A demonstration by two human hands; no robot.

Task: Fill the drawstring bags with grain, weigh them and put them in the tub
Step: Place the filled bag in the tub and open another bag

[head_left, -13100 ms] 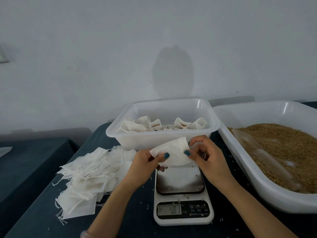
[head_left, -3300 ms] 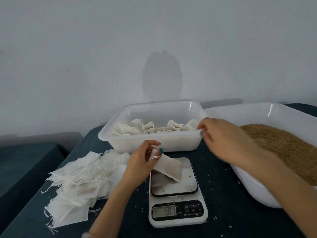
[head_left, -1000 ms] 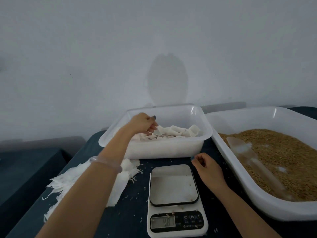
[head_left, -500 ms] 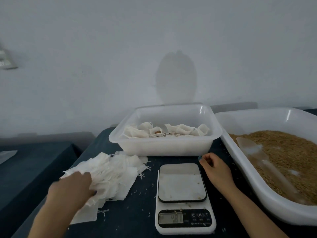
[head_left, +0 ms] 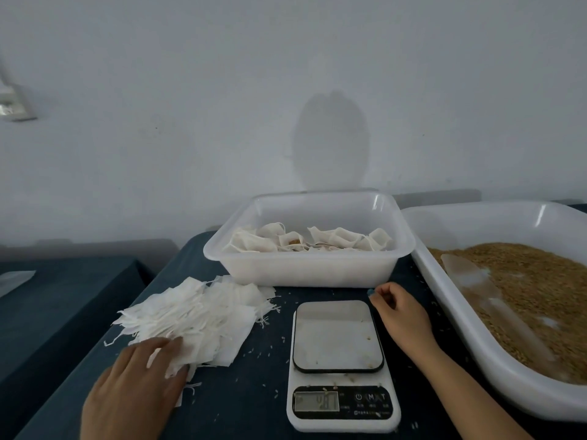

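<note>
Head view, looking down on a dark cloth-covered table. At lower left, the left hand lies flat on the near edge of a heap of empty drawstring bags, fingers loosely spread, pinching nothing. At centre, the scale has a bare platform. Just right of it the right hand rests on the table, fingers curled in, empty. Beyond, mid-frame, the tub holds filled bags. At right, a large basin holds grain and a clear scoop.
</note>
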